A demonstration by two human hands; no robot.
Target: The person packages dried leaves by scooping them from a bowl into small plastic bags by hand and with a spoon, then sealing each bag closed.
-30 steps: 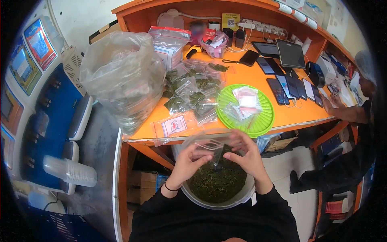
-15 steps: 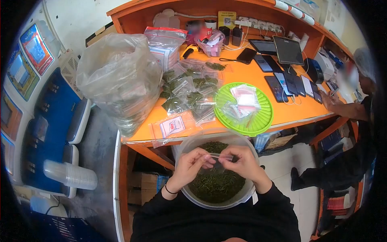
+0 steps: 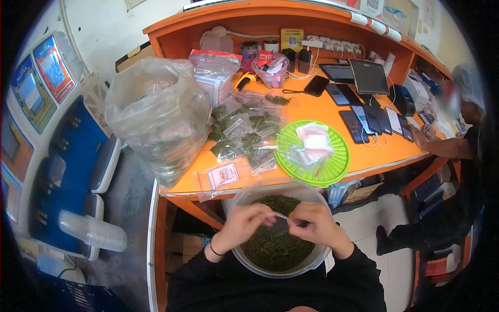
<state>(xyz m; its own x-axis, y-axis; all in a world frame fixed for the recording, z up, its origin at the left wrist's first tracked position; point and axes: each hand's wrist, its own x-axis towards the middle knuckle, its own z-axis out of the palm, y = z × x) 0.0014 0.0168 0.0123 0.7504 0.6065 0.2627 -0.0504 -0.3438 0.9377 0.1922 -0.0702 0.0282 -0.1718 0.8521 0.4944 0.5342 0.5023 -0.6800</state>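
Over a clear plastic bucket [image 3: 312, 255] of shredded green leaves [image 3: 275, 250], both my hands are closed on a small clear zip bag [image 3: 281, 216]. My left hand [image 3: 243, 225] pinches one end of its top edge and is slightly blurred. The other end is between the fingers of my right hand [image 3: 318, 223]. The bag's lower part is hard to make out against the leaves. Just beyond the bucket, a round green lid [image 3: 340, 169] carries a stack of small printed plastic packets [image 3: 316, 138].
Several filled zip bags [image 3: 249, 125] lie on the orange counter [image 3: 306, 101], beside a large plastic sack [image 3: 156, 119]. A printed bag [image 3: 224, 177] rests at the front edge. Phones [image 3: 366, 117] lie to the right, near another person's arm [image 3: 447, 147]. Stacked clear cups [image 3: 93, 229] are at left.
The view has shifted slightly, with the counter now sitting a little lower. My hands have moved down a little with the bag, which tilts more between my fingers.
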